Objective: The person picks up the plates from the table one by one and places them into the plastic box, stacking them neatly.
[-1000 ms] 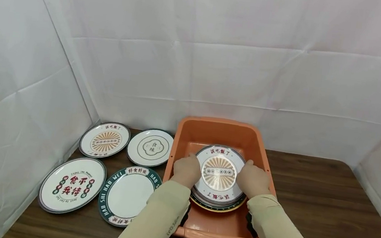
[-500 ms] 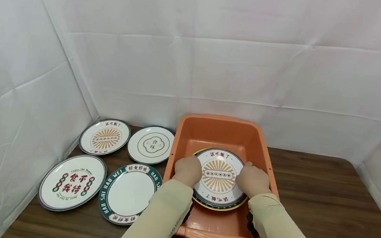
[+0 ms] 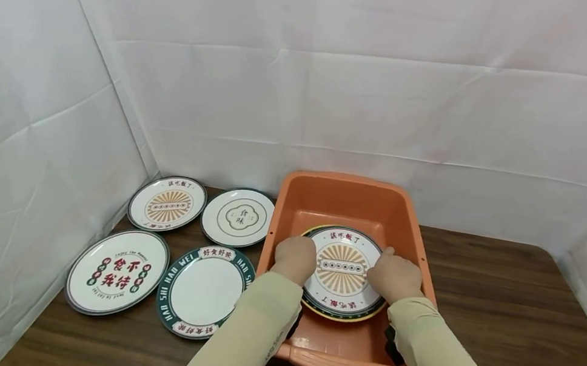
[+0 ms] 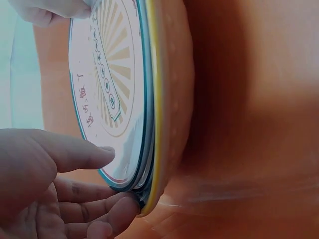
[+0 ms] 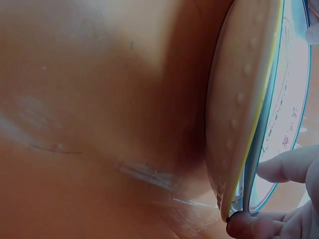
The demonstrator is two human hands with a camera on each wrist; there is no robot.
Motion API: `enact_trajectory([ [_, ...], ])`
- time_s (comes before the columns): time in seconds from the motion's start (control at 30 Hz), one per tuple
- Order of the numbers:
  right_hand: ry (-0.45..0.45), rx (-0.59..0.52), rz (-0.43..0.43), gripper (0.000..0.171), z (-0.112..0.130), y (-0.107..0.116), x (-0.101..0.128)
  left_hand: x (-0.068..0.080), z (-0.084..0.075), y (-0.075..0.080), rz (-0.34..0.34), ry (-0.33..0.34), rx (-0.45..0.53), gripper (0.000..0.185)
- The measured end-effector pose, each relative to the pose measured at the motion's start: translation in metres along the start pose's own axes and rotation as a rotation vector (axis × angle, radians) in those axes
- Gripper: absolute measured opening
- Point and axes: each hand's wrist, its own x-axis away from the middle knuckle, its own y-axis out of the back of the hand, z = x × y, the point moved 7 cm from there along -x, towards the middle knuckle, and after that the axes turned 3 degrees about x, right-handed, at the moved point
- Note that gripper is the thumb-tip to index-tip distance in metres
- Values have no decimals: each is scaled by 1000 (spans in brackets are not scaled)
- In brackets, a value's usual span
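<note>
Left hand (image 3: 295,259): thumb on the top plate's face, other fingers at the edge below, pinching the rim of the plate stack (image 3: 343,268). Right hand (image 3: 395,275): same grip opposite, thumb over the upper rim, fingertips by the lower edge. Stack sits between the hands; top plate is white, dark-rimmed, with a tan sunburst and red characters. Lowest visible is a yellow-rimmed plate (image 4: 174,99), partly covered by those above. Stack is inside the orange basin (image 3: 340,341); can't tell if its base touches the basin floor. Pale sleeves (image 3: 248,330) come in over the basin's near end.

Basin is on the brown wood-grain table (image 3: 503,312). Four plates left of it, laid out singly: sunburst plate (image 3: 167,203) back left, cloud-emblem plate (image 3: 237,217) back right near the basin, red-lettered plate (image 3: 117,271) front left, green-banded plate (image 3: 205,291) front right, its edge partly hidden by the left sleeve. White cloth (image 3: 366,82) hangs behind and at both sides, creased.
</note>
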Motion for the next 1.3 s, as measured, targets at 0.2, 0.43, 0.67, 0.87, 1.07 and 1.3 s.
enact_trajectory([
  [0.2,1,9,0,69,0,0,-1,-2,1,0,6,13,-7,19],
  [0.43,3,17,1,63,3,1,1,-1,1,0,-5,8,-1,17],
  [0.67,-5,-1,-3,53,2,1,1,1,0,2,-20,-13,1,16],
  [0.87,-9,-16,3,50,0,-1,1,2,0,2,-11,-7,-10,16],
  [1.07,-6,-25,1,47,-1,-1,-1,1,0,2,-9,2,-30,23],
  [1.3,12,-39,-1,48,0,-1,-2,-3,1,0,-3,18,-30,30],
])
